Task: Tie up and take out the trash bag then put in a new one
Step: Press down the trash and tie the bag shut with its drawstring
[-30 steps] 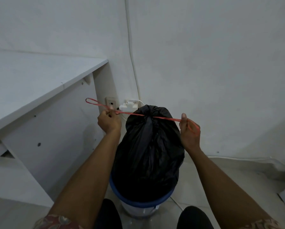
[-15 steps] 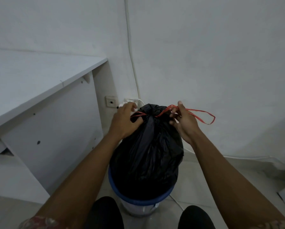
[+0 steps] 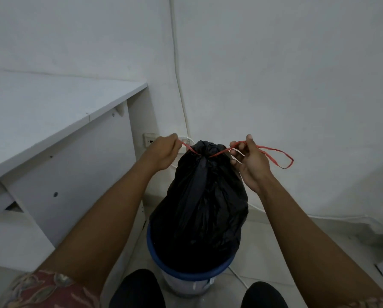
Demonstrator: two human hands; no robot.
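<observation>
Two hands: left hand [image 3: 164,153] was clenched on one end of the red drawstring [image 3: 219,152]; the other end was pinched by right hand [image 3: 250,165].
Purpose: the ends were drawn apart, probably to cinch the neck (loop left trailing rightward).
Trash bag [image 3: 204,196]: gathered shut on top, seated in the bin [image 3: 181,274].
Contents: hidden by black plastic.
Place: bin was set on the floor, near the desk [image 3: 52,107] right end.
Remaining: bag not yet lifted out.

Dim, flat, cool light — soft shadows, no glare; wide-angle bending at edges, mild softness throughout.
</observation>
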